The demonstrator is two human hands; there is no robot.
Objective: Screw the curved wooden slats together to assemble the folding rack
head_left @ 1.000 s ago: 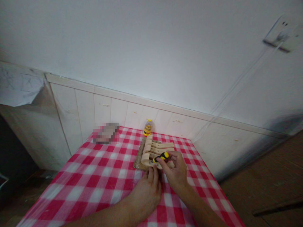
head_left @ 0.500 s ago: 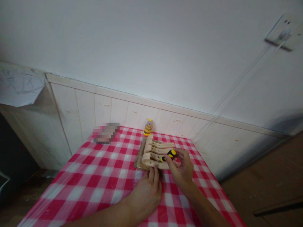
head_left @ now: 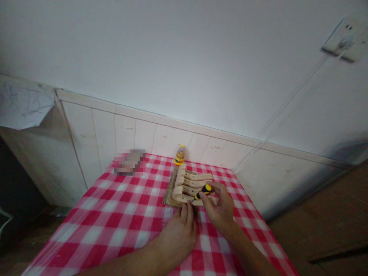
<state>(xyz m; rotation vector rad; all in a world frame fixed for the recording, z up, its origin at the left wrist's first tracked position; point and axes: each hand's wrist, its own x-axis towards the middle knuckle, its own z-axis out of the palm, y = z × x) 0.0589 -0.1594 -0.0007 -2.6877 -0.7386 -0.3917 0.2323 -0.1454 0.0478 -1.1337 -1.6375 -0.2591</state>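
Note:
My right hand (head_left: 220, 209) is closed around a yellow-and-black screwdriver (head_left: 206, 189), its shaft slanting down to the left. The screwdriver's tip meets the nearest strip of a pale wooden rack (head_left: 186, 189), close to a screw spot. This rack has several parallel strips with curved left ends and dark screw holes. It lies on a brown board (head_left: 170, 191), which may be cardboard in plastic wrap. My left hand (head_left: 181, 226) grips the rack's near edge with its fingertips; the thumb is hidden.
A clear container with a yellow base (head_left: 179, 155), filled with small pieces, stands behind the rack near the wall. A blurred-out object (head_left: 130, 162) lies at the table's back left. A red-and-white checked cloth (head_left: 115, 222) covers the table. A plugged outlet (head_left: 343, 40) is on the wall.
The screwdriver has shifted slightly left and toward me, and its handle has tilted more upright. My right hand moved with it. My left hand and the rack stay put.

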